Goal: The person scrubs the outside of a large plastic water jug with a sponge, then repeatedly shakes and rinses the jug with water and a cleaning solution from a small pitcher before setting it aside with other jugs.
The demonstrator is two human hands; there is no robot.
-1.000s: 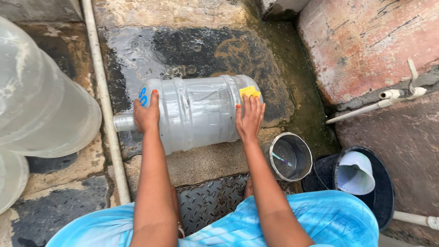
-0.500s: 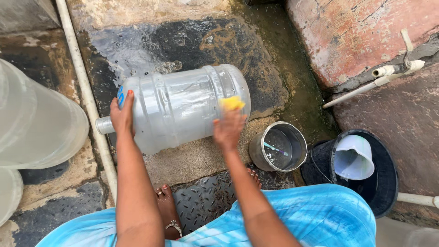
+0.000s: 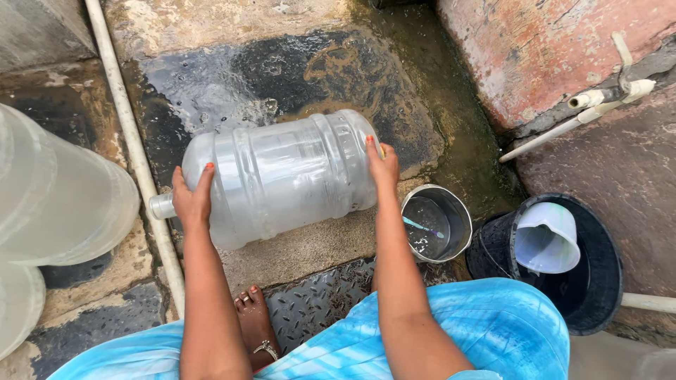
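Note:
A large clear plastic water jug (image 3: 282,176) lies on its side on wet stone ground, its neck pointing left. My left hand (image 3: 191,200) grips the jug's shoulder beside the neck. My right hand (image 3: 382,165) presses against the jug's bottom end, and a yellow scrubber it held a moment ago is hidden behind it. A little water sits inside the jug.
A small steel pot (image 3: 436,223) with water stands right of the jug. A black bucket (image 3: 598,281) holding a pale jug-shaped mug (image 3: 548,239) stands at the right. Other clear jugs (image 3: 56,204) lie at the left. A white pipe (image 3: 134,155) runs along the ground.
The jug has tilted, its bottom end now raised toward the upper right. My right hand has slid from the jug's side to its bottom end, covering the yellow scrubber.

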